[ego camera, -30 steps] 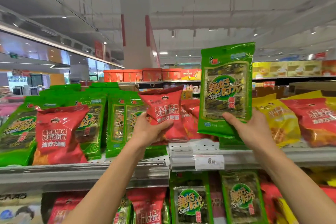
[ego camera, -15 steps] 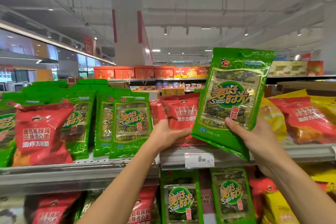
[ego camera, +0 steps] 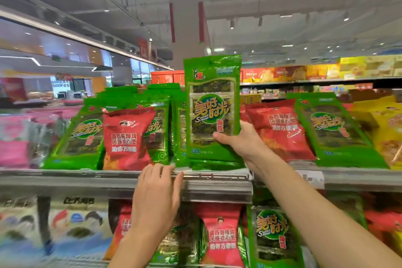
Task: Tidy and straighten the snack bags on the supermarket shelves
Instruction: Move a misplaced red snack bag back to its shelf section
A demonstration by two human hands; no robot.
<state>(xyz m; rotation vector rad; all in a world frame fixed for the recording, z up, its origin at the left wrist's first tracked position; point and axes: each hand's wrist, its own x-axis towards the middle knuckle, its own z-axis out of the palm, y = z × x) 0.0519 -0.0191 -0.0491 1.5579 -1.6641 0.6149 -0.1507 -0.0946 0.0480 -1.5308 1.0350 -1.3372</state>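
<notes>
My right hand [ego camera: 241,141] grips a green seaweed bag [ego camera: 212,106] by its lower right side and holds it upright over the top shelf [ego camera: 87,177], in front of a row of other green bags [ego camera: 80,139]. My left hand [ego camera: 156,193] is empty, fingers straight, its fingertips at the shelf's front edge. A red noodle-snack bag [ego camera: 128,139] leans among the green bags on the left. More red bags [ego camera: 280,130] stand just right of my right hand.
Right of the red bags lie another green bag [ego camera: 332,135] and yellow bags [ego camera: 382,128]. The lower shelf holds mixed red bags [ego camera: 221,239] and green bags [ego camera: 272,237]. Pink packs [ego camera: 15,141] sit far left. The picture is blurred by motion.
My left hand has let go of the red bag and dropped to the shelf edge. My right hand has carried the green bag leftward, upright, in front of the green row. The view swung left.
</notes>
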